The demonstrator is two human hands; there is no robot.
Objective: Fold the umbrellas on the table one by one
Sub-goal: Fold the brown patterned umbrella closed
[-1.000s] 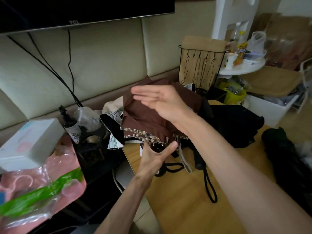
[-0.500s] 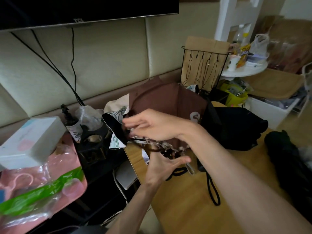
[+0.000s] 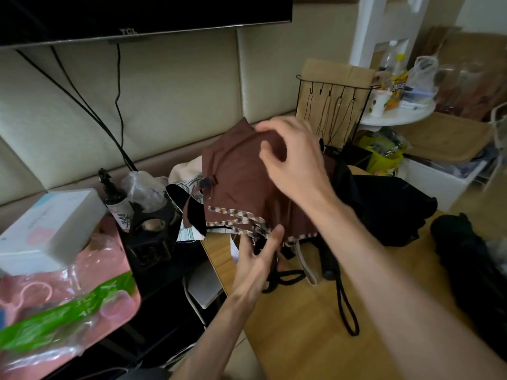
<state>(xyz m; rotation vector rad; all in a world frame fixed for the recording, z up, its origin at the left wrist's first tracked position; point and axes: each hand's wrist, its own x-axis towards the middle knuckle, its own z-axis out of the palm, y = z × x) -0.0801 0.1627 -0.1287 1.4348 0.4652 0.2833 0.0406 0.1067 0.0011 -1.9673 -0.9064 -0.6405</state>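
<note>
Holding the brown umbrella [image 3: 238,185] up off the table [image 3: 301,338], near view centre, both hands on it. L hand [image 3: 255,259] sits at 6 o'clock of the umbrella, coming up from below. Its thumb is straight up against the checked trim. Other fingers are hidden behind the bunched ribs & cloth, wrapped round the lower end as far as shows, so it's grasping it. R hand [image 3: 290,163] is at 12–1 o'clock, over the top of the canopy, arm crossing in from 4 o'clock. Fingers are curled over the cloth's top edge, thumb on the front face. Motion blur, so can't tell if it pinches the fabric or only touches it. Canopy is half collapsed in loose folds, trim edge hanging at the bottom. A beige strap [image 3: 304,266] dangles below the trim.

Black umbrella [image 3: 389,212] lies crumpled on the table at 3 o'clock of the brown one, partly behind the R forearm. Black cord loop [image 3: 353,332] lies on the wood at 5 o'clock. Dark bundle [image 3: 466,270] is at 4 o'clock by the table's R edge, apart from the black umbrella. Pale printed cloth [image 3: 189,182] is at 9 o'clock, just behind the canopy.

Off the table: pump bottle [image 3: 112,193] & white box [image 3: 46,226] at 9 o'clock, pink pack [image 3: 63,311] at 8. Wire rack [image 3: 337,111] at 1 o'clock, TV [image 3: 137,12] at 11.
</note>
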